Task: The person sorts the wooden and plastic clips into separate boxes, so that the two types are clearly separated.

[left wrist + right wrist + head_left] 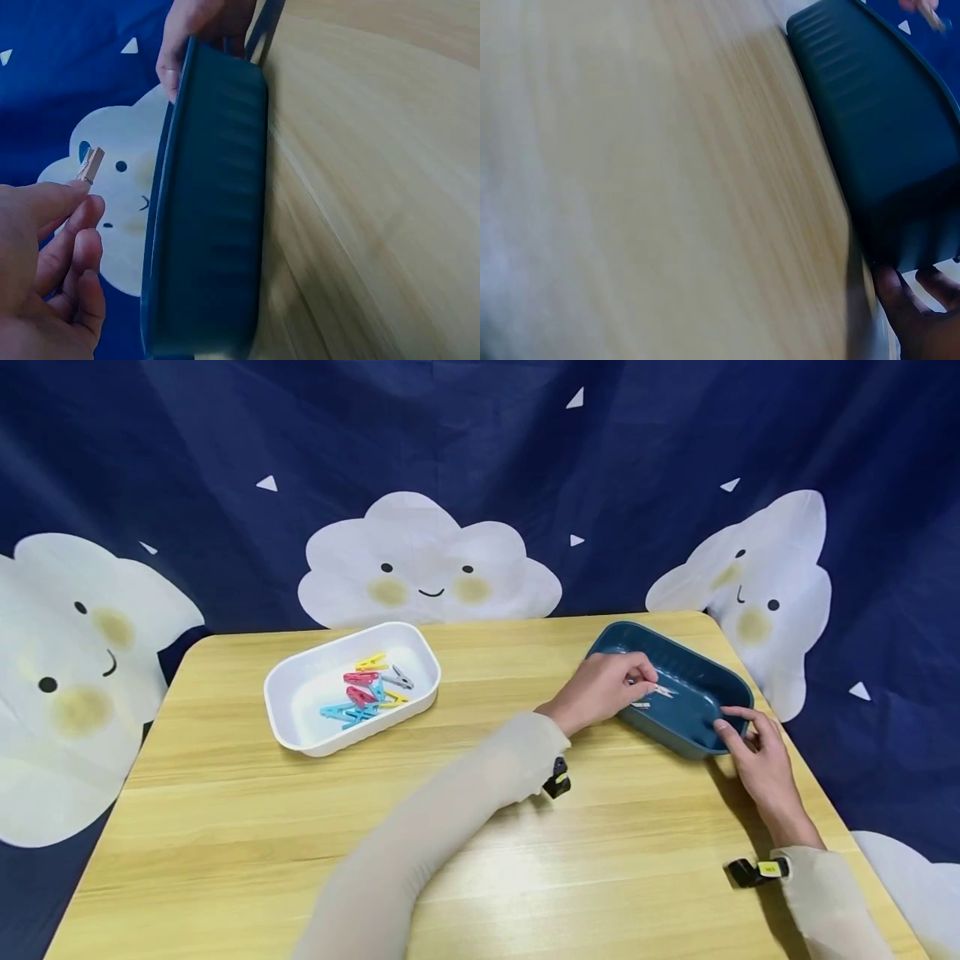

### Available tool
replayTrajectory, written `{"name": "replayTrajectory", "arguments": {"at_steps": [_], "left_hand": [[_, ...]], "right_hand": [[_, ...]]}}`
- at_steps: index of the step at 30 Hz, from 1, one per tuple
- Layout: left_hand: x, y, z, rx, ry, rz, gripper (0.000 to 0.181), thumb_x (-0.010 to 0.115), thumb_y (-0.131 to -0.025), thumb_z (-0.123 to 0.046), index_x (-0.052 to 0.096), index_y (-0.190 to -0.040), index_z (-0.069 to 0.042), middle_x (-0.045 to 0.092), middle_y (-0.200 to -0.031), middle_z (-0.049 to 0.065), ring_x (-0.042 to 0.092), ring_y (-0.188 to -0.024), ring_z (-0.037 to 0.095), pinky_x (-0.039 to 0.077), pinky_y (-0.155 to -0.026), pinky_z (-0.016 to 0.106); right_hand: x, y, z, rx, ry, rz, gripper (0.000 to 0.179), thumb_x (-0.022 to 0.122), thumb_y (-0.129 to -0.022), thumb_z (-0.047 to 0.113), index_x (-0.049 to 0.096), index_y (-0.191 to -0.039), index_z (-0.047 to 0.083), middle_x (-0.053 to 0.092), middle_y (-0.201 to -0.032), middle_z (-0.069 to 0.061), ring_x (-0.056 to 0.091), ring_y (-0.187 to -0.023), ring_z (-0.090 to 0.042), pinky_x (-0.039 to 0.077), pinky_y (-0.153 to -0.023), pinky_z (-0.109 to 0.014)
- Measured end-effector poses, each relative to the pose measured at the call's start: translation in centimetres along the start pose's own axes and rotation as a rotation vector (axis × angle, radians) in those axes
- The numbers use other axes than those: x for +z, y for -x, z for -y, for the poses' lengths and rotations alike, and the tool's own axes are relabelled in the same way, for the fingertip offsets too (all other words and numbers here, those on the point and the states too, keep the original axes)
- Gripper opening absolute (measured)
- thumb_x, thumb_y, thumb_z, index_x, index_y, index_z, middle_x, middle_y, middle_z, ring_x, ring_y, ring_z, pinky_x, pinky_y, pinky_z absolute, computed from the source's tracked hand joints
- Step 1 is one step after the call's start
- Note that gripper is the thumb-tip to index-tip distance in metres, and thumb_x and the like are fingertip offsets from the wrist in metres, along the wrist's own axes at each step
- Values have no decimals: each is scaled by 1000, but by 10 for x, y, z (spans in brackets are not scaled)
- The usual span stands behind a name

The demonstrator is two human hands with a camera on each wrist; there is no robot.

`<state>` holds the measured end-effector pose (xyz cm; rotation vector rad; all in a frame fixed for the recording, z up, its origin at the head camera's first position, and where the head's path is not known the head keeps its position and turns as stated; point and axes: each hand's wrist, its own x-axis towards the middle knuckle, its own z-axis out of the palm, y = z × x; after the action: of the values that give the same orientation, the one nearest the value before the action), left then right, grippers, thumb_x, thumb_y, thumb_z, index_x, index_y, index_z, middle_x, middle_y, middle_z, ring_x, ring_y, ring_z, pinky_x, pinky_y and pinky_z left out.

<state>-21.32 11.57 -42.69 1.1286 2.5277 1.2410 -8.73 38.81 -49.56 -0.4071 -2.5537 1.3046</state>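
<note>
A wooden clothespin [663, 691] is pinched between the thumb and fingertips of my left hand [606, 687], over the dark teal basin [678, 739]. Seen from the left wrist, this clothespin [91, 165] points up past the fingertips, level with the basin's rim. Beneath the left hand, a pale clothespin [641, 705] shows inside the basin, partly covered by the fingers. My right hand [767, 768] holds the basin at its near right corner, thumb and fingers at the rim. In the right wrist view, right-hand fingers [907, 300] touch the basin's end.
To the left on the wooden table [225, 827] stands a white basin [296, 714]. Several plastic clothespins [362, 695] in red, blue, yellow and grey lie in it. Behind the table hangs a dark blue curtain [480, 435] with clouds.
</note>
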Motion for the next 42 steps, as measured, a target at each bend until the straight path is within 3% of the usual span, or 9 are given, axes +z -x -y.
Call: {"name": "replayTrajectory", "arguments": {"at_steps": [8, 12, 16, 20, 22, 27, 36, 42], "left_hand": [[23, -23, -6, -80, -211, 116, 10, 68, -110, -32, 75, -115, -26, 75, -106, -17, 65, -94, -3, 49, -89, 13], [33, -29, -12, -106, -357, 189, 11, 64, -112, -34, 74, -116, -32, 74, -114, -21, 66, -102, 0, 51, -93, 20], [37, -30, -17, -156, -448, 215, 10, 63, -111, -32, 71, -107, -34, 71, -107, -22, 64, -99, 2, 50, -94, 26], [41, -30, -19, -208, -434, 205, 11, 62, -111, -32, 69, -104, -35, 70, -101, -23, 63, -97, 1, 48, -98, 26], [42, -28, -17, -202, -431, 193, 12, 60, -112, -31, 70, -106, -35, 70, -102, -23, 64, -100, 0, 49, -100, 27], [39, -24, -11, -135, -409, 154, 20, 56, -115, -30, 75, -118, -35, 75, -115, -23, 68, -111, 2, 53, -100, 25], [16, -12, 3, -9, -131, 223, 25, 56, -115, -21, 75, -131, -20, 76, -129, -10, 61, -123, 5, 43, -108, 17], [5, -1, 13, 30, -105, 202, 25, 56, -115, -20, 75, -131, -19, 77, -129, -6, 54, -130, 13, 43, -110, 23]], "right_hand": [[1, -5, -3, -7, 12, 2, 44, 66, -111, 33, 61, -148, 9, 40, -120, 11, 36, -94, -12, 31, -76, -23], [1, -5, -4, 7, 0, -11, 43, 66, -111, 32, 61, -147, 9, 40, -123, 17, 37, -95, -12, 32, -78, -22], [2, -5, -2, 6, -11, -11, 44, 66, -111, 33, 61, -148, 9, 39, -124, 19, 37, -93, -12, 32, -79, -21], [2, -5, 0, 11, -6, -9, 45, 66, -111, 35, 61, -148, 10, 39, -126, 19, 39, -91, -12, 34, -78, -20], [2, -4, 0, 16, 0, -8, 45, 66, -111, 35, 61, -148, 10, 39, -126, 18, 40, -90, -12, 35, -77, -20], [0, -3, -1, 20, 9, -1, 46, 65, -111, 36, 61, -148, 10, 39, -128, 17, 41, -92, -12, 36, -77, -19], [1, -4, -4, 5, 12, -1, 45, 66, -111, 32, 60, -148, 7, 41, -125, 11, 37, -96, -13, 32, -78, -22], [1, -4, -3, -4, 19, -16, 48, 65, -111, 33, 59, -152, 7, 43, -125, 11, 37, -95, -10, 32, -76, -21]]}}
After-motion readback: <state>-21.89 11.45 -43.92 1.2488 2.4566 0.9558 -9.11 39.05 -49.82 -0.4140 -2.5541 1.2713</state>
